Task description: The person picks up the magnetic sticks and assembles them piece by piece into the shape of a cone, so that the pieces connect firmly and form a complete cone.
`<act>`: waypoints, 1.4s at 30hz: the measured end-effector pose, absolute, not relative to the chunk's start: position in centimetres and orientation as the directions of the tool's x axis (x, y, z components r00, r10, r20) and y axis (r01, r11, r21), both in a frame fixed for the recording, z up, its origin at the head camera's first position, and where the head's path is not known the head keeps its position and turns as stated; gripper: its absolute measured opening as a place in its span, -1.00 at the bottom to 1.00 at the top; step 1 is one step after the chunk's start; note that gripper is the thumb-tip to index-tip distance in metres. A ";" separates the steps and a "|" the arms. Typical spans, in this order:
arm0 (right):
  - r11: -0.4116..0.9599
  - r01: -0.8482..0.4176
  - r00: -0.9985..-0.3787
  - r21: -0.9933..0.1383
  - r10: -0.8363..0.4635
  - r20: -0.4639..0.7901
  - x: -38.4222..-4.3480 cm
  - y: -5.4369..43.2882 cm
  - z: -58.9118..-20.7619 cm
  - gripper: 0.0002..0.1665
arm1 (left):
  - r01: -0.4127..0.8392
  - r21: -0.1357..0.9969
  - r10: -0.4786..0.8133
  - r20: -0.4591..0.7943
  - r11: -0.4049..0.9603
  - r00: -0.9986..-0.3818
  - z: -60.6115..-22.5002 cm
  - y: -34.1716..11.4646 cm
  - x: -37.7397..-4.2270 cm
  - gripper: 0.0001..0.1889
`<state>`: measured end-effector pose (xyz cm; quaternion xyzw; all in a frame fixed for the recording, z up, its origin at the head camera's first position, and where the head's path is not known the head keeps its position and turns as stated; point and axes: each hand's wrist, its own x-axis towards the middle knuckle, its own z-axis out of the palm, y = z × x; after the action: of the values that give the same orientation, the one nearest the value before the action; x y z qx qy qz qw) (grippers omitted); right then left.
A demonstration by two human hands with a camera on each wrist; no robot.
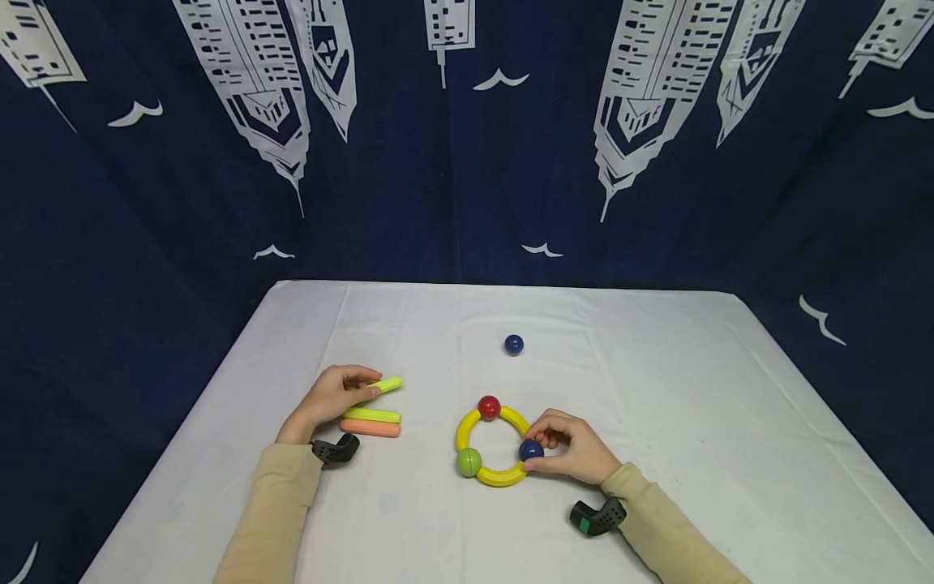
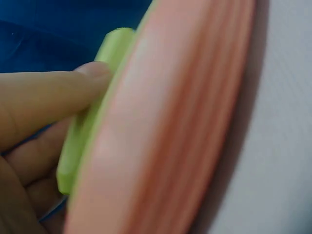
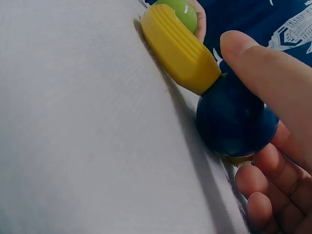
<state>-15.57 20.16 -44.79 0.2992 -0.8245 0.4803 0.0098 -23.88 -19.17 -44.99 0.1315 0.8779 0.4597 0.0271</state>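
Observation:
My left hand (image 1: 337,395) pinches a yellow-green rod (image 1: 390,384) between thumb and fingers. Just in front of it a second yellow-green rod (image 1: 374,416) and an orange rod (image 1: 370,428) lie side by side; the orange one fills much of the left wrist view. At the centre, several yellow curved rods (image 1: 500,477) form a ring with a red ball (image 1: 489,407), a green ball (image 1: 469,462) and a dark blue ball (image 1: 531,451) at the joints. My right hand (image 1: 576,446) holds the ring at that blue ball, thumb on the near side and curled fingers on the far side.
Another dark blue ball (image 1: 514,345) sits alone beyond the ring. White cloth covers the table (image 1: 657,349). Behind its far edge hangs a navy curtain (image 1: 452,186) with white building prints. Each wrist wears a black camera.

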 end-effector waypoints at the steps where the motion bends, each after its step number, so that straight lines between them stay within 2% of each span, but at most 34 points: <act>1: 0.359 -0.505 -0.819 -0.785 -0.485 0.305 -15.5 20.2 -44.7 -0.62 | 0.222 0.816 0.248 0.100 0.533 -0.964 -44.9 -19.1 -23.9 -0.70; 6: 0.359 -0.516 -0.812 -0.778 -0.492 0.312 -15.6 20.2 -44.9 -0.60 | 0.299 0.827 0.248 0.201 0.476 -0.948 -43.7 -18.4 -23.9 -0.63; 16: 0.403 -0.523 -0.828 -0.751 -0.450 0.335 -16.9 20.8 -48.1 -0.59 | 0.307 0.887 0.224 0.240 0.344 -0.944 -41.2 -15.0 -22.8 -0.56; 24: 0.402 -0.515 -0.838 -0.757 -0.421 0.347 -16.9 20.6 -48.1 -0.61 | 0.384 0.919 0.240 0.354 0.093 -0.904 -41.0 -10.8 -21.8 -0.66; 27: 0.418 -0.508 -0.844 -0.753 -0.414 0.340 -16.8 20.6 -48.1 -0.61 | 0.403 0.914 0.231 0.383 0.042 -0.894 -41.6 -9.3 -21.6 -0.67; 32: 0.413 -0.532 -0.833 -0.739 -0.416 0.366 -16.5 20.2 -47.4 -0.61 | 0.429 0.902 0.198 0.412 0.047 -0.889 -42.8 -7.1 -21.2 -0.68; 42: 0.407 -0.541 -0.824 -0.736 -0.433 0.366 -15.3 19.5 -44.6 -0.63 | 0.477 0.875 0.217 0.452 0.080 -0.865 -41.9 -4.9 -19.2 -0.72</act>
<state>-15.26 19.49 -44.56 0.2912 -0.8368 0.4600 0.0587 -19.20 -4.95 -41.93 0.2383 0.7275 0.6352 -0.1024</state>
